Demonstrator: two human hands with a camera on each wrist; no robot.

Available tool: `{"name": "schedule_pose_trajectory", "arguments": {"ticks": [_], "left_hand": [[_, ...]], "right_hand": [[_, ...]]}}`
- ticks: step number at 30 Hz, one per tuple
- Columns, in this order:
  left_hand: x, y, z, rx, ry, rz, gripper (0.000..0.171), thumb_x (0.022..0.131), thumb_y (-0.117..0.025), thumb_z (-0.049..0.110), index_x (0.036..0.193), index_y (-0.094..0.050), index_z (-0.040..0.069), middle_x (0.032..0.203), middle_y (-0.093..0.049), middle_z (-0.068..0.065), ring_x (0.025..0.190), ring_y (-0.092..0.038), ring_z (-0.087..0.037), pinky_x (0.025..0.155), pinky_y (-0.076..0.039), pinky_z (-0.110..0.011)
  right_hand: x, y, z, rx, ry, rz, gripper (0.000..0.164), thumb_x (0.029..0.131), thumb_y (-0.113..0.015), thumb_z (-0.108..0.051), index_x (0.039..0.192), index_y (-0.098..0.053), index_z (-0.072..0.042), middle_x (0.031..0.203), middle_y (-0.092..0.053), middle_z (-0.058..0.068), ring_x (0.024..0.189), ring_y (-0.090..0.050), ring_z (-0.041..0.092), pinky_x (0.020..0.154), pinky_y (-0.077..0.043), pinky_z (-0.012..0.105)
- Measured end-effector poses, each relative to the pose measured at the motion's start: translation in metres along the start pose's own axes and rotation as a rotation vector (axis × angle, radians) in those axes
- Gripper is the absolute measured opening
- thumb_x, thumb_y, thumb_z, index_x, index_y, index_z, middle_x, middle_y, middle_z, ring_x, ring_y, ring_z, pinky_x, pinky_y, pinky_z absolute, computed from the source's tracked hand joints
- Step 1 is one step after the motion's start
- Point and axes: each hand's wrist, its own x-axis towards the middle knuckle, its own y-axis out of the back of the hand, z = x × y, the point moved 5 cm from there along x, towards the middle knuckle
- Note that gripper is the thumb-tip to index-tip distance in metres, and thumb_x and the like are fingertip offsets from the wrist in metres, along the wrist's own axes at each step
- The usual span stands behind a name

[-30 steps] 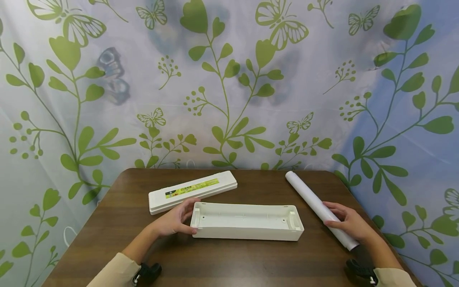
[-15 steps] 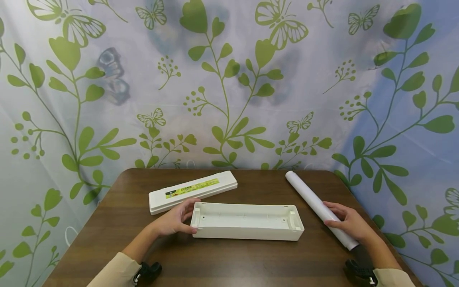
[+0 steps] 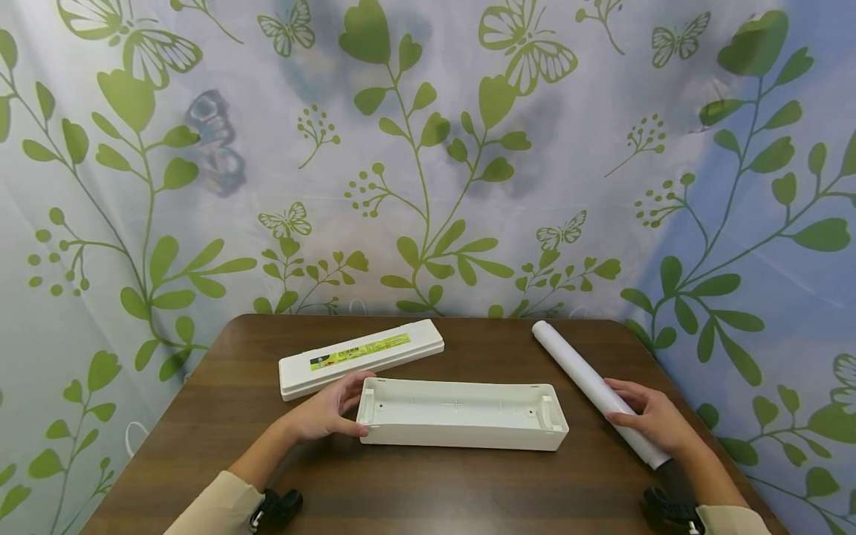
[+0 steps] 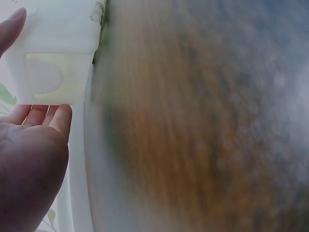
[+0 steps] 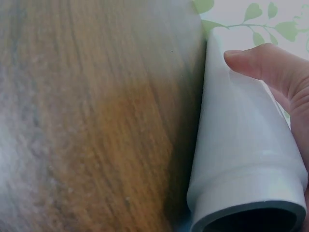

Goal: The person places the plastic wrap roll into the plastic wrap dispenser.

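Head view: right hand [image 3: 649,417] grips white roll [image 3: 585,377], seemingly slippery film (hold mid-length); left hand [image 3: 324,412] clasps white plastic box [image 3: 461,437].

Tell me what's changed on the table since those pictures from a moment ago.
Nothing has visibly moved, been picked up or let go; only the head view itself shifted very slightly. The left hand still holds one end of the open white box, the right hand still grips the white roll, and the labelled lid lies behind the box as before.
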Motion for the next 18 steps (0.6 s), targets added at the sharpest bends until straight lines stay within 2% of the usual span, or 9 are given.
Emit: {"name": "schedule_pose_trajectory", "arguments": {"ticks": [4, 18], "left_hand": [[-0.0008, 0.0002, 0.0000, 0.008, 0.002, 0.000, 0.095, 0.083, -0.084, 0.004, 0.156, -0.023, 0.002, 0.160, -0.029, -0.025, 0.152, -0.025, -0.048, 0.105, -0.045, -0.019], [-0.0007, 0.0019, 0.0003, 0.023, 0.014, -0.011, 0.099, 0.083, -0.085, 0.007, 0.157, -0.019, -0.004, 0.160, -0.030, -0.025, 0.152, -0.027, -0.047, 0.107, -0.044, -0.019]], "right_hand": [[-0.0006, -0.0003, -0.0001, -0.016, -0.008, 0.004, 0.070, 0.085, -0.085, -0.027, 0.145, -0.056, -0.003, 0.129, -0.067, 0.028, 0.095, -0.061, -0.005, 0.073, -0.050, 0.023], [-0.0010, 0.0003, -0.0028, -0.027, 0.002, 0.017, 0.070, 0.086, -0.084, -0.028, 0.145, -0.056, -0.003, 0.131, -0.067, 0.026, 0.095, -0.061, -0.006, 0.072, -0.050, 0.023]]}}
